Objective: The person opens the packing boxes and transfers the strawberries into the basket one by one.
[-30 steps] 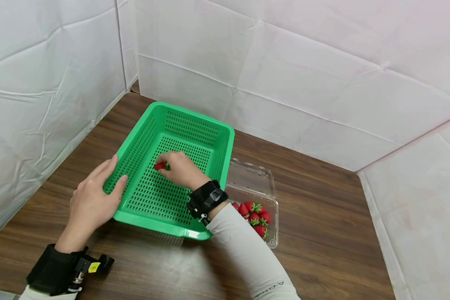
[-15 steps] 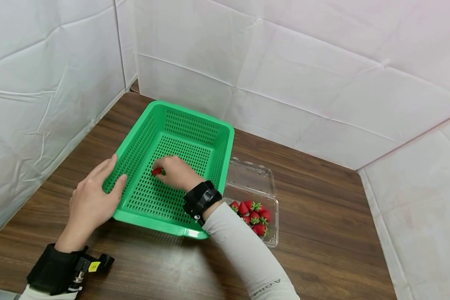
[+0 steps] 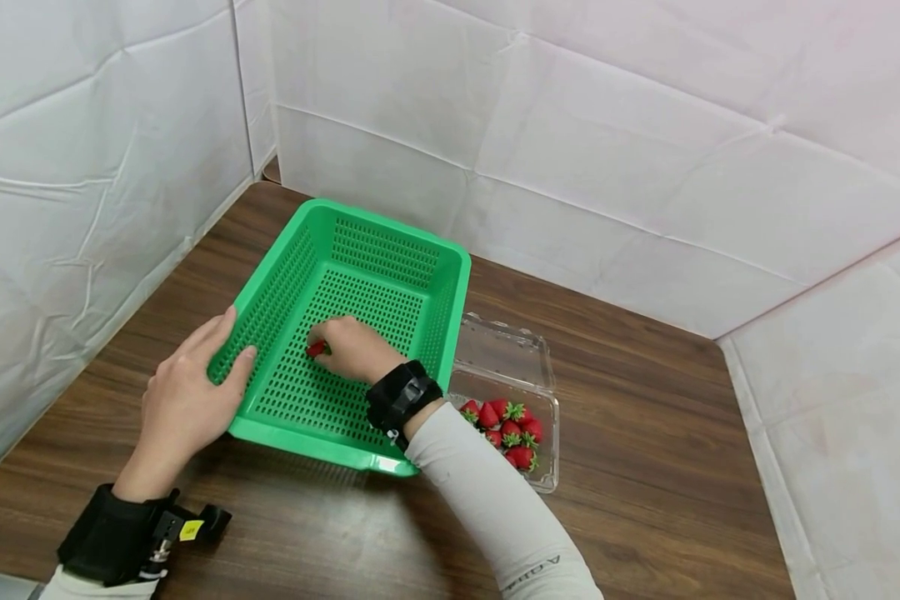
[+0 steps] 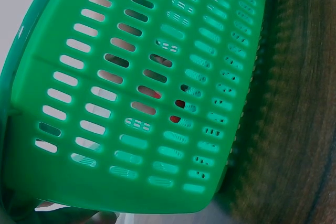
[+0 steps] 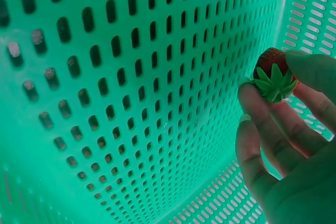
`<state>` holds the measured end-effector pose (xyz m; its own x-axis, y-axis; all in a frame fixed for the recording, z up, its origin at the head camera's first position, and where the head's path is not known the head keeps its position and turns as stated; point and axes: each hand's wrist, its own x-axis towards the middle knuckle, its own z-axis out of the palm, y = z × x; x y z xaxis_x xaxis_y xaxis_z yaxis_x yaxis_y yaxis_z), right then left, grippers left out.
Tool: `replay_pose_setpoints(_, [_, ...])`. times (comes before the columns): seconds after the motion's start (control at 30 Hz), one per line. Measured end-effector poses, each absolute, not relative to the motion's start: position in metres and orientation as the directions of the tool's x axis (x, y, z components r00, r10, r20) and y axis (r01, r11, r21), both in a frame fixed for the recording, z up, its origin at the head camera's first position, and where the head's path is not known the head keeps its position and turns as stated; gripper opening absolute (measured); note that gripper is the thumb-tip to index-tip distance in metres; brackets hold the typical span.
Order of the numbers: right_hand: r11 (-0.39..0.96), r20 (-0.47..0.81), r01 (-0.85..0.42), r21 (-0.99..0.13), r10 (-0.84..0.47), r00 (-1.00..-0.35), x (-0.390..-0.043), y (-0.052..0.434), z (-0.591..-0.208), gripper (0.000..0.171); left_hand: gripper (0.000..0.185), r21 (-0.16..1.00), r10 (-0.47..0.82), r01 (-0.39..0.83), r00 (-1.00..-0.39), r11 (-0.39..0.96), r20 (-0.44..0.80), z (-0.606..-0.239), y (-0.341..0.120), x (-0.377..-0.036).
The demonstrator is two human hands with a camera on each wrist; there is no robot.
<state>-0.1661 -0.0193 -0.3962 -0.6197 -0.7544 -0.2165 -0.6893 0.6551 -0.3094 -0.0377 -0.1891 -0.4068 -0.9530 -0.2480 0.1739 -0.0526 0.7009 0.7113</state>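
Observation:
A green perforated plastic basket (image 3: 345, 461) sits on the table, tilted slightly in the head view. My left hand (image 3: 192, 392) grips its left rim, thumb over the inside and fingers outside. Inside the basket, my right hand (image 3: 356, 348) pinches a strawberry (image 3: 317, 349) low over the perforated floor. In the right wrist view the strawberry's green leafy cap (image 5: 275, 83) faces the camera, with thumb and fingers around the red fruit. Bits of red show through the slots of the basket wall (image 4: 31, 166) in the left wrist view.
Right of the basket, an open clear plastic clamshell (image 3: 547, 479) holds several strawberries (image 3: 512, 429); its lid (image 3: 502, 354) lies folded back. My right forearm (image 3: 495, 500) partly covers it. White sheeted walls (image 3: 570, 167) border the brown wooden table (image 3: 645, 467).
My right hand has moved down toward the basket floor and slightly nearer me, with the strawberry still pinched. The left hand keeps its grip on the rim.

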Motion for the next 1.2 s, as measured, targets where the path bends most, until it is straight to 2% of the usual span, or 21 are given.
replay_pose_setpoints(0.43, [0.649,-0.237,-0.700,-0.298,-0.761,-0.604,-0.1669,-0.0194,-0.4002,0.024,0.056,0.717,-0.247,-0.043,-0.952,0.695,0.182,-0.4070,-0.1897,-0.0369])
replay_pose_setpoints(1.2, [0.667,-0.264,-0.692,-0.275,-0.745,-0.613,-0.1657,-0.0191,-0.4011,0.021,0.056,0.717,-0.245,-0.048,-0.954,0.696,0.173,-0.4069,-0.1892,-0.0362])
